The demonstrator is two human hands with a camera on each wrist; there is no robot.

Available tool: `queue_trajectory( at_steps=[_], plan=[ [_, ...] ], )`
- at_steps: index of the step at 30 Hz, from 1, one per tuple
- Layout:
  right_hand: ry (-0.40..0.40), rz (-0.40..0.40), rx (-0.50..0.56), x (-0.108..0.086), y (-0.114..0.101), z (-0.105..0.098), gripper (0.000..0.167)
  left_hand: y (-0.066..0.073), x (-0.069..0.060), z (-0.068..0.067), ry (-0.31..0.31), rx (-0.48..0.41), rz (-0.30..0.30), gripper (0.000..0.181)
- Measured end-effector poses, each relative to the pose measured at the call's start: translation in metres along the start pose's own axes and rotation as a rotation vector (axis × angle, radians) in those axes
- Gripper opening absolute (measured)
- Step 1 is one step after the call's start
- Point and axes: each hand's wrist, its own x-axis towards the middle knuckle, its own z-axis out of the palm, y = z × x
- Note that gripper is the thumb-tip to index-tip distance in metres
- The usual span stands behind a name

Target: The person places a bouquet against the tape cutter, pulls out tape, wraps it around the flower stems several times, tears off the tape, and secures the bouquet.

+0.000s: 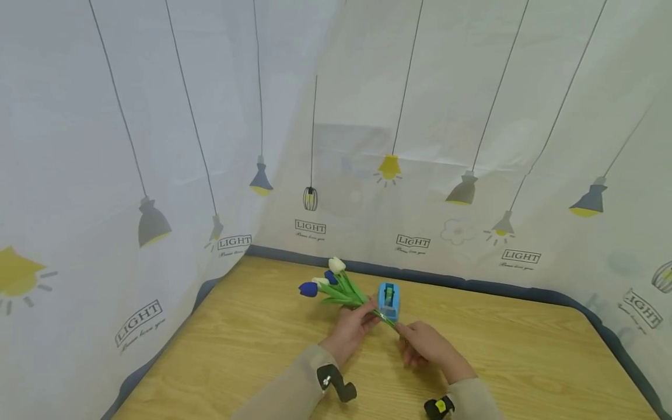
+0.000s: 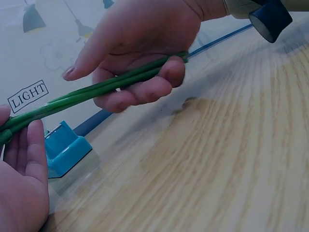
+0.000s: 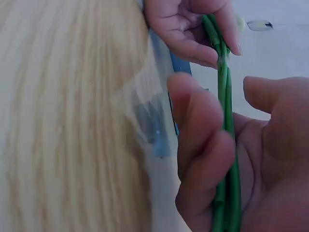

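Observation:
A bunch of white and blue tulips (image 1: 343, 289) slants across in front of me, flower heads up and left. My left hand (image 1: 350, 332) grips its green stems partway down, below the leaves. Further down, my right hand (image 1: 427, 345) has its fingers curled round the lower stems (image 2: 120, 82), the thumb standing away from them. Clear shiny tape (image 3: 223, 60) appears to circle the stems between the hands. Just beyond the stems, a blue tape dispenser (image 1: 389, 298) stands on the table, touching neither hand as far as I can see.
The wooden table (image 1: 252, 344) ends at a dark blue border (image 1: 446, 281) along the back. Behind it hangs a pale sheet (image 1: 357, 210) printed with lamps. A blurred see-through patch (image 3: 149, 116) shows beside the fingers in the right wrist view.

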Motion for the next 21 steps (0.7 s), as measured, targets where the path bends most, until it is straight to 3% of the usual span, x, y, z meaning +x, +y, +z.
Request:
queue_trajectory(
  at_steps=[2, 4, 7, 11, 16, 21],
  plan=[
    [-0.088, 0.058, 0.185, 0.000, 0.004, -0.001, 0.064, 0.000, 0.000, 0.000, -0.004, 0.009, 0.002, 0.020],
    [-0.152, 0.105, 0.292, 0.000, 0.007, -0.002, 0.069, -0.001, 0.000, 0.000, -0.005, 0.016, 0.003, 0.019],
    [-0.202, 0.158, 0.360, 0.001, 0.009, -0.004, 0.067, 0.000, 0.000, 0.000, -0.004, 0.019, 0.009, 0.017],
    [-0.243, 0.171, 0.415, 0.003, 0.010, -0.005, 0.054, 0.000, 0.000, 0.000, -0.005, 0.022, 0.002, 0.018],
    [-0.256, 0.138, 0.409, 0.006, 0.013, -0.006, 0.045, -0.001, 0.002, -0.001, 0.007, 0.023, -0.016, 0.026],
    [-0.145, 0.062, 0.248, 0.007, 0.009, -0.005, 0.047, -0.001, 0.003, -0.001, 0.013, 0.019, -0.005, 0.042]
  ],
)
